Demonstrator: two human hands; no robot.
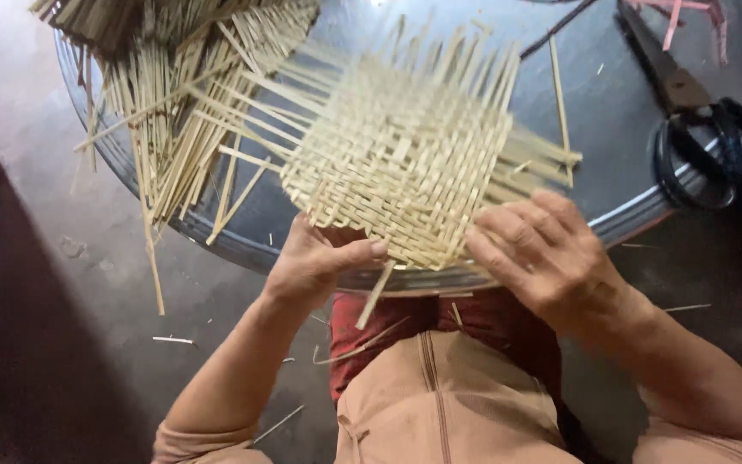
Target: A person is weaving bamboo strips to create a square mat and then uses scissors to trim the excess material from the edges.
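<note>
A flat mat of woven pale bamboo strips (401, 159) lies on a round dark metal tray (611, 129), its near edge overhanging the rim. My left hand (315, 262) grips the mat's near left edge, thumb on top and fingers underneath. My right hand (543, 249) rests on the near right edge, fingers bent over the strip ends. One loose strip (375, 294) hangs down from the mat between my hands.
A heap of loose bamboo strips (173, 94) covers the tray's left side and spills over its rim. Black scissors (697, 129) lie at the right. Stray slivers lie on the grey floor (70, 249). My knees sit below the tray.
</note>
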